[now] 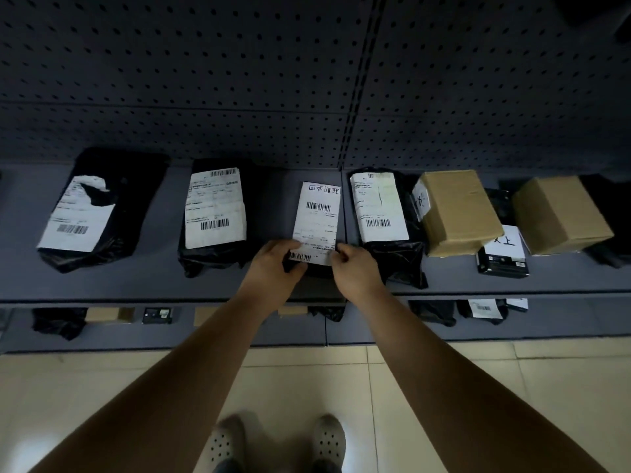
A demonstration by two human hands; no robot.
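**Parcel runs front-to-back, both hands on its near end**

L to R along the shelf (160, 271): a torn-label bag (99, 213) lies toward the L end. A 2nd bag (216, 213) comes next. Both lie flat and well apart from what I'm handling.

Then the L hand (276, 264). Its fingers are curled over the parcel's near-L corner w/ the thumb below, so it grips.

The parcel (318, 220) sits mid-shelf, label up, just L of the seam in the back panel. Its long axis runs from the shelf's front edge toward the back panel, w/ the far end leaning slightly R. The near end is by the front edge.

The R hand (355, 271) pinches the near-R edge, fingers curled in. So both hands are closed on the same short end, one per side and about equally near. Neither reaches the far end.

Just R of that hand is a 3rd bag (382, 213), close beside the parcel. I can't tell in this light if they touch. Past it, toward the R end, are a box (457, 213), a small black pack (502, 261) and another box (560, 216).

My read: the parcel lies straight ahead of the hands, pointing away from me. The next move prob goes along that axis, either in toward the back panel or out over the front edge. There's more free shelf on its L than its R, so I'd keep the far end from swinging R into the 3rd bag.
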